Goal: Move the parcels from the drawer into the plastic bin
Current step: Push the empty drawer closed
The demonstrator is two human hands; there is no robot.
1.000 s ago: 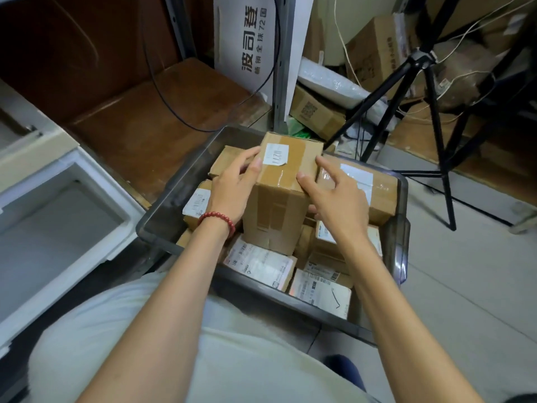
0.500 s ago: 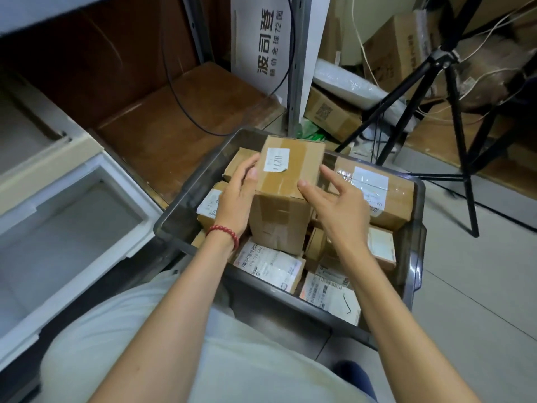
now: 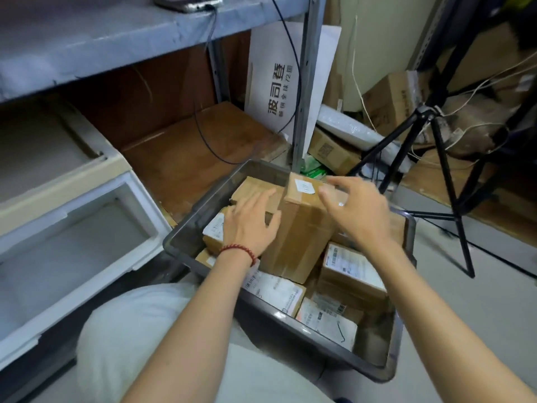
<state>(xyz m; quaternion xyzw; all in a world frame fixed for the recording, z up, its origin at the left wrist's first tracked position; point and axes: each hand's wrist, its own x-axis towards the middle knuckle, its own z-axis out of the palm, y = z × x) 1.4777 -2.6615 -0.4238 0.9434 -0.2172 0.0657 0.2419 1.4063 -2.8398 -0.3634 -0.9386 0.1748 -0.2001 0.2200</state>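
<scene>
Left hand (image 3: 250, 225), right hand (image 3: 358, 212), upright parcel (image 3: 302, 231) released

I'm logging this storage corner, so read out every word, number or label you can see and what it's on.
"波司登": large vertical characters on the white panel behind the plastic bin.
"全球72国": end of the smaller line beside them; its first characters are blurred.
The sticker on the upright parcel: blurred, unreadable.
The shipping labels on the other parcels in the bin: too small.
Printing on the cardboard boxes behind: unreadable.

Brown cardboard parcels (image 3: 302, 228) with white labels fill the translucent grey bin (image 3: 186, 237); the drawer (image 3: 136, 187) is white.
</scene>
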